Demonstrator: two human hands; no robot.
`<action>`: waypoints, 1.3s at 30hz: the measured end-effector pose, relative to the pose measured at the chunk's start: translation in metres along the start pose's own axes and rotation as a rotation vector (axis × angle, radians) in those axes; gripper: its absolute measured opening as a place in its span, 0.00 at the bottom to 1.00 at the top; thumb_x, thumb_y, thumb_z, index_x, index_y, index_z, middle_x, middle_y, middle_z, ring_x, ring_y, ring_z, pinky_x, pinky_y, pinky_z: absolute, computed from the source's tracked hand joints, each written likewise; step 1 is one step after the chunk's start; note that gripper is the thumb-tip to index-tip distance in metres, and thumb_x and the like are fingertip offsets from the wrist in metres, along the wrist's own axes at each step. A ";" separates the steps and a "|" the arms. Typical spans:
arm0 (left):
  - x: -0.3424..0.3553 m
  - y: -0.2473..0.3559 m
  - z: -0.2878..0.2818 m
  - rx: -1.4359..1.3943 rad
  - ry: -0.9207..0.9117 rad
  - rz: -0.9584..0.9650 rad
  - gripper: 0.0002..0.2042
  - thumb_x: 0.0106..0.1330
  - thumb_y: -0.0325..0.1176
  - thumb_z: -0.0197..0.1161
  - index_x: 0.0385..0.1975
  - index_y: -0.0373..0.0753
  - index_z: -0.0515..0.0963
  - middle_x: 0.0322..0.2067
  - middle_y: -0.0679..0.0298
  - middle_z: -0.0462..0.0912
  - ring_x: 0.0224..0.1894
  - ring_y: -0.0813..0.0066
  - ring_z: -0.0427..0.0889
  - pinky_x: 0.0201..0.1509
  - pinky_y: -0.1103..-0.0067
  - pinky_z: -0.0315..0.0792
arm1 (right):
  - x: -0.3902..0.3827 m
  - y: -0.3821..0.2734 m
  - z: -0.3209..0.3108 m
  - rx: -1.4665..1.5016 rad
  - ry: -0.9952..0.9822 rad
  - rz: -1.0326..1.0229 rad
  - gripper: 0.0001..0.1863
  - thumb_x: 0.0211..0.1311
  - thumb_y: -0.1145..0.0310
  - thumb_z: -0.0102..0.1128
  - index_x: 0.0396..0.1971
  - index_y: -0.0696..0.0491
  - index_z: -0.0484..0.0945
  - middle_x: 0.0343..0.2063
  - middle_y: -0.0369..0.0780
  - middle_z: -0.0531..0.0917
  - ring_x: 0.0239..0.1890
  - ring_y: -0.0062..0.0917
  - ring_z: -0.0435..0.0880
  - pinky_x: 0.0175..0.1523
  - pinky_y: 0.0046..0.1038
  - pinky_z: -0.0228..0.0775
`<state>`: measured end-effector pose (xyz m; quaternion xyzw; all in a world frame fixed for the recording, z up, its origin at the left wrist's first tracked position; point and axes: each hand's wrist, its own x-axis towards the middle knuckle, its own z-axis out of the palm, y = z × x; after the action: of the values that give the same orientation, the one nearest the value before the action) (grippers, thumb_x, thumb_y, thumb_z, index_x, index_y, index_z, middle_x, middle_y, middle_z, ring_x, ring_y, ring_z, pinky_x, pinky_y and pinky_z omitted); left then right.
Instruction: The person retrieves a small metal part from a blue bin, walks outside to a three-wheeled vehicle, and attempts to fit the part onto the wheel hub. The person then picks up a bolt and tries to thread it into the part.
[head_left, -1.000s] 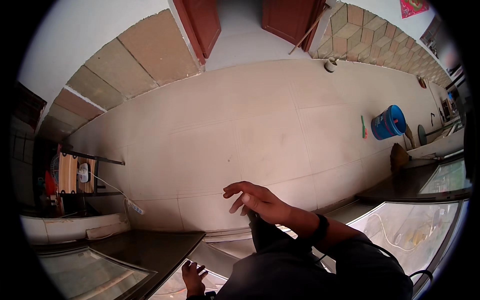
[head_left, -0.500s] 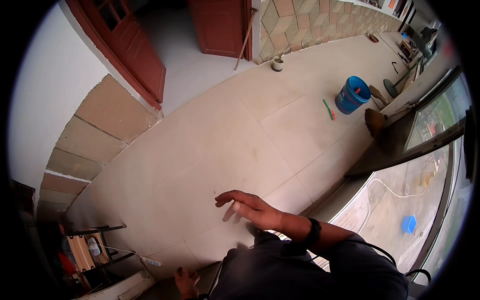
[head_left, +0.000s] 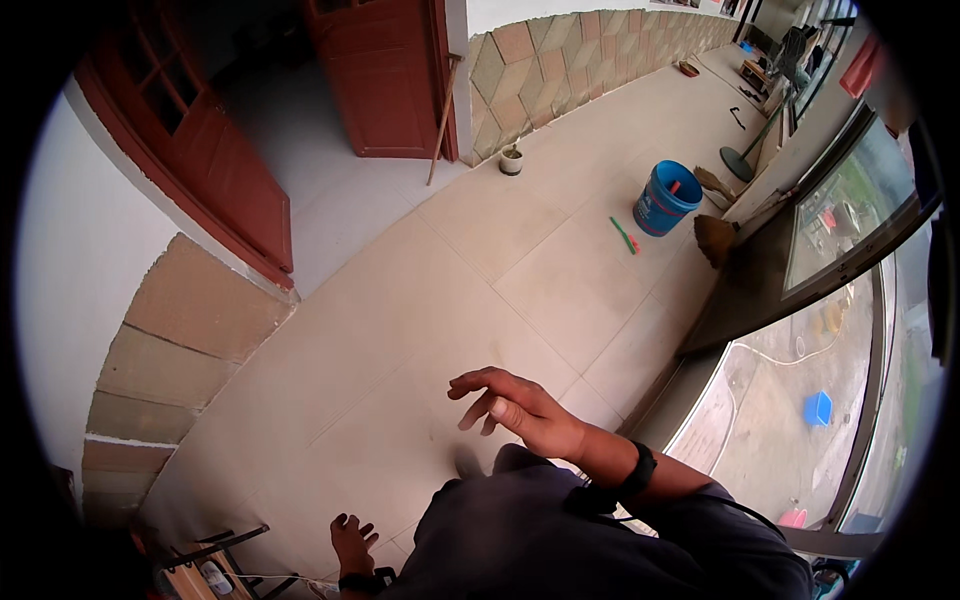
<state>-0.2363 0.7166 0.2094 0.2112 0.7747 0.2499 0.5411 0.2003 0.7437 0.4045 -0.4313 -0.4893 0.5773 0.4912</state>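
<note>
My right hand (head_left: 512,405) is raised in front of my body over the tiled floor, palm turned down, fingers loosely bent and apart, holding nothing. My left hand (head_left: 354,543) hangs lower at my left side, open and empty, near a wooden-topped stand with a dark metal frame (head_left: 185,580). Farther off at the right, a blue bucket (head_left: 662,205) with something red inside stands on the floor beside a green and red brush (head_left: 623,234).
Red double doors (head_left: 375,80) stand open ahead, with a stick (head_left: 440,125) leaning by them and a small pot (head_left: 511,163) beside the wall. A broom (head_left: 714,240), a round-based stand (head_left: 737,161) and open glass doors (head_left: 840,220) line the right. The tiled floor (head_left: 480,320) runs along the corridor.
My view has swung to the right along the corridor, bringing the red doors leftward and the bucket nearer the middle. Both my hands stay open and empty, moving with my body.
</note>
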 end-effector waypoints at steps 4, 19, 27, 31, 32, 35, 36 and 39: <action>0.034 0.081 0.058 0.089 -0.098 0.087 0.25 0.70 0.33 0.53 0.65 0.33 0.58 0.51 0.51 0.72 0.43 0.60 0.82 0.38 0.67 0.81 | 0.016 -0.006 -0.039 -0.002 0.119 -0.007 0.34 0.75 0.44 0.43 0.65 0.58 0.64 0.60 0.43 0.73 0.51 0.26 0.80 0.51 0.29 0.73; 0.060 0.315 0.406 0.404 -0.302 0.180 0.26 0.71 0.33 0.55 0.66 0.31 0.58 0.53 0.50 0.72 0.45 0.58 0.83 0.44 0.64 0.82 | 0.096 -0.050 -0.376 0.053 0.504 -0.104 0.32 0.76 0.48 0.44 0.63 0.61 0.66 0.57 0.45 0.76 0.50 0.29 0.82 0.49 0.28 0.75; 0.091 0.436 0.591 0.537 -0.344 0.199 0.26 0.70 0.33 0.55 0.65 0.30 0.59 0.52 0.50 0.72 0.44 0.59 0.83 0.43 0.65 0.82 | 0.166 -0.086 -0.539 0.027 0.686 -0.150 0.36 0.74 0.42 0.43 0.63 0.62 0.66 0.56 0.47 0.76 0.48 0.33 0.84 0.46 0.30 0.77; 0.121 0.498 0.712 0.586 -0.411 0.206 0.26 0.71 0.33 0.56 0.65 0.30 0.59 0.52 0.50 0.72 0.44 0.60 0.83 0.42 0.66 0.82 | 0.207 -0.094 -0.631 0.013 0.780 -0.134 0.37 0.73 0.41 0.43 0.62 0.62 0.66 0.52 0.48 0.79 0.48 0.33 0.84 0.46 0.30 0.77; 0.131 0.515 0.749 0.598 -0.429 0.207 0.26 0.71 0.33 0.56 0.65 0.31 0.59 0.52 0.50 0.72 0.44 0.60 0.83 0.42 0.66 0.82 | 0.216 -0.099 -0.657 0.005 0.817 -0.144 0.37 0.73 0.41 0.43 0.62 0.62 0.66 0.51 0.49 0.80 0.48 0.33 0.84 0.46 0.30 0.76; 0.140 0.570 0.852 0.650 -0.520 0.249 0.26 0.71 0.33 0.56 0.65 0.31 0.59 0.52 0.50 0.72 0.43 0.61 0.83 0.41 0.67 0.81 | 0.242 -0.117 -0.720 0.032 0.895 -0.170 0.36 0.74 0.41 0.43 0.61 0.62 0.66 0.46 0.49 0.82 0.47 0.32 0.83 0.46 0.30 0.76; 0.139 0.591 0.887 0.668 -0.551 0.275 0.26 0.71 0.33 0.56 0.65 0.31 0.59 0.52 0.51 0.72 0.43 0.61 0.83 0.41 0.67 0.81 | 0.252 -0.125 -0.742 0.018 0.921 -0.178 0.36 0.74 0.41 0.43 0.61 0.61 0.67 0.41 0.49 0.84 0.46 0.32 0.83 0.46 0.30 0.76; 0.130 0.654 0.995 0.714 -0.601 0.336 0.25 0.71 0.33 0.56 0.65 0.32 0.59 0.51 0.52 0.72 0.42 0.62 0.82 0.40 0.68 0.81 | 0.264 -0.145 -0.804 0.005 0.996 -0.167 0.37 0.74 0.40 0.42 0.61 0.61 0.67 0.48 0.49 0.81 0.48 0.32 0.83 0.46 0.30 0.76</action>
<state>0.6980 1.4656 0.2289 0.5681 0.5768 -0.0191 0.5867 0.9698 1.1243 0.4231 -0.6126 -0.2270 0.2611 0.7107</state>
